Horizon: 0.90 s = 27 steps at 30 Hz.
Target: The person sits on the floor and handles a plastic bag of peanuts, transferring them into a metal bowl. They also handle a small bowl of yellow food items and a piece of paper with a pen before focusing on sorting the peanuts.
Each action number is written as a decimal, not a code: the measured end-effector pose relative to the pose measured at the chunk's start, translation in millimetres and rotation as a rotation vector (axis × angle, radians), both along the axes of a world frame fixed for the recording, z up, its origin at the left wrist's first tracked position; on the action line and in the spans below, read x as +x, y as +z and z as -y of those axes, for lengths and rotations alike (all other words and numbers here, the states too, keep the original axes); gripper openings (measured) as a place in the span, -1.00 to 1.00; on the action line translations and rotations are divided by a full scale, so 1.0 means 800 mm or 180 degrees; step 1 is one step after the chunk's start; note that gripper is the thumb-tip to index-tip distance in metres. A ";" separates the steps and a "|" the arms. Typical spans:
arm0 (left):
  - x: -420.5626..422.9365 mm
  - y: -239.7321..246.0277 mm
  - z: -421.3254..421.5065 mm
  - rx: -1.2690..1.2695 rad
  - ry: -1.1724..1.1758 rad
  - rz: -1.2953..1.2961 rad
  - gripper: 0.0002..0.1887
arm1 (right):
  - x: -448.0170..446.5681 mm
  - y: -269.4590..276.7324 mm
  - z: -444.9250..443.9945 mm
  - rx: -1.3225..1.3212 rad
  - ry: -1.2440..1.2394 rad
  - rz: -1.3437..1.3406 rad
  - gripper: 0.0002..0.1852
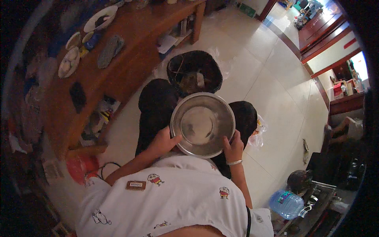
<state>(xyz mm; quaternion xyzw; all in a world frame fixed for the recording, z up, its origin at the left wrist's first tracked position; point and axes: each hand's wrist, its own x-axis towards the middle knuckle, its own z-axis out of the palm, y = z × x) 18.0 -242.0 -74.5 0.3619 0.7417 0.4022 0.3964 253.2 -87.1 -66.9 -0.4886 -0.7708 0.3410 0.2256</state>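
Note:
A round stainless steel basin [197,118] rests over my lap, its hollow side facing up. No food or other contents can be made out in it. My left hand [164,141] grips the rim at the lower left, thumb laid over the edge. At the lower right my right hand [233,147] holds the rim in the same way, a light bangle on its wrist. Just beyond the basin and my dark-clad knees stands a black bin [194,71], with stringy scraps and a pale piece inside.
A wooden table [133,47] at left bears a white bowl [100,19], a bowl of pale round things [69,62], a grey cloth [110,51] and a dark phone-like object [78,97]. A plastic bag [259,131] lies on the tiled floor [278,118]; a large water bottle [286,203] lies lower right.

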 end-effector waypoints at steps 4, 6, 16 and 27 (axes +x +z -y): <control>-0.007 0.018 -0.013 -0.0464 0.0199 -0.0152 -0.40 | 0.008 -0.025 0.015 -0.0694 -0.0015 -0.0140 -0.51; -0.006 0.022 -0.014 -0.0541 0.0117 -0.0546 -0.30 | 0.006 -0.022 0.023 -0.0896 -0.0124 -0.0227 -0.52; -0.010 0.047 -0.025 -0.1054 -0.0606 -0.1676 0.00 | -0.010 -0.037 0.022 -0.0277 0.0008 -0.0082 -0.47; -0.030 0.082 -0.042 -0.1318 -0.0934 -0.2351 -0.08 | 0.017 -0.025 -0.009 -0.1374 0.0003 -0.0016 -0.65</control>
